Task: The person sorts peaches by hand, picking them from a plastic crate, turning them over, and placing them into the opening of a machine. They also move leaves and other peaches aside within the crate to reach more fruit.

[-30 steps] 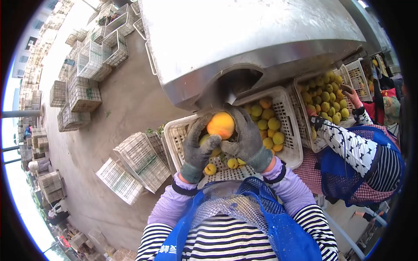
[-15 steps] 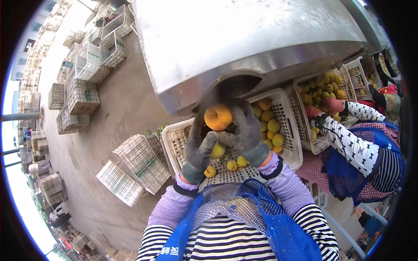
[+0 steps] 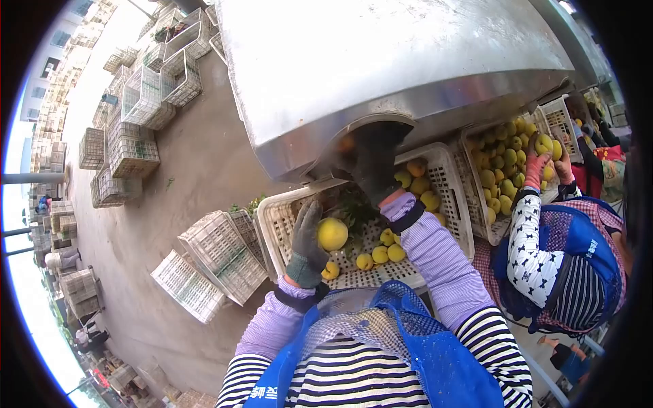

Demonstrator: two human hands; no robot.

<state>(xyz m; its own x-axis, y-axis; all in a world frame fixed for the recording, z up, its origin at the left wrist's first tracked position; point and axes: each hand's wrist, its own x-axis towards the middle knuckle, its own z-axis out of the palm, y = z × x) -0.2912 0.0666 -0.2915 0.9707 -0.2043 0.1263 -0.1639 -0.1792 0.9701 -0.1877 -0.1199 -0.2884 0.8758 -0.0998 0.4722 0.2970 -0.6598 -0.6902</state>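
My left hand (image 3: 307,239), in a dark grey work glove, cups a yellow peach (image 3: 332,234) against its palm, with fingers pointing up along the left side. It is over a white plastic crate (image 3: 275,219) with several peaches and some green leaves (image 3: 355,212) inside. My right hand (image 3: 374,166), gloved the same way, reaches into the dark curved opening (image 3: 391,129) in the metal housing (image 3: 408,81). Its fingers are lost in shadow, where a dim orange peach (image 3: 347,143) shows near them. Small yellow peaches (image 3: 379,254) lie in the crate's near part.
To my right, a co-worker (image 3: 554,258) handles peaches over a full crate (image 3: 500,231). Stacked crates (image 3: 224,255) stand on the floor at my left, with more stacks (image 3: 132,153) beyond. The metal housing overhangs the far side of my crate.
My hands have parted. The right has gone forward into the opening, and the large orange peach has left the space between them. The left keeps a yellow peach. The co-worker now lifts peaches.
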